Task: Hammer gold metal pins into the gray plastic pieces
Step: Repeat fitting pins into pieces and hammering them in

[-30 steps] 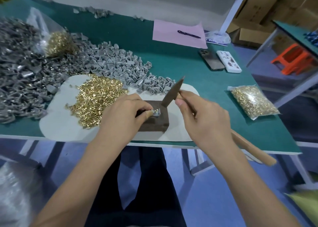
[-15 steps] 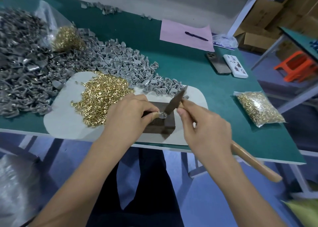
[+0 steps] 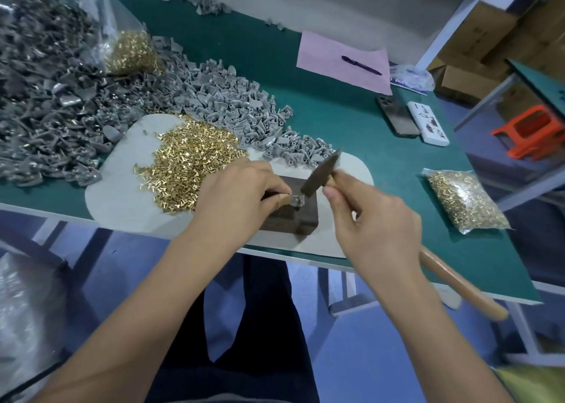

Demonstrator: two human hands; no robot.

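Bench: green bench (image 3: pixel 351 121); we see boxes, orange stool (image 3: pixel 532 133) beyond.
Piece: gray piece (image 3: pixel 298 200) on dark block (image 3: pixel 293 219), between our hands.
Hands: left hand (image 3: pixel 238 200) pinches piece; right hand (image 3: pixel 376 219) grips hammer (image 3: pixel 321 173).
Around: pins (image 3: pixel 189 164), gray pile (image 3: pixel 238 112), phone (image 3: pixel 397 116).

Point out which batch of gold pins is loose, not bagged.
The loose gold pins heaped on the pale mat, beside the left hand. The other two batches, far left and right, sit in clear bags.
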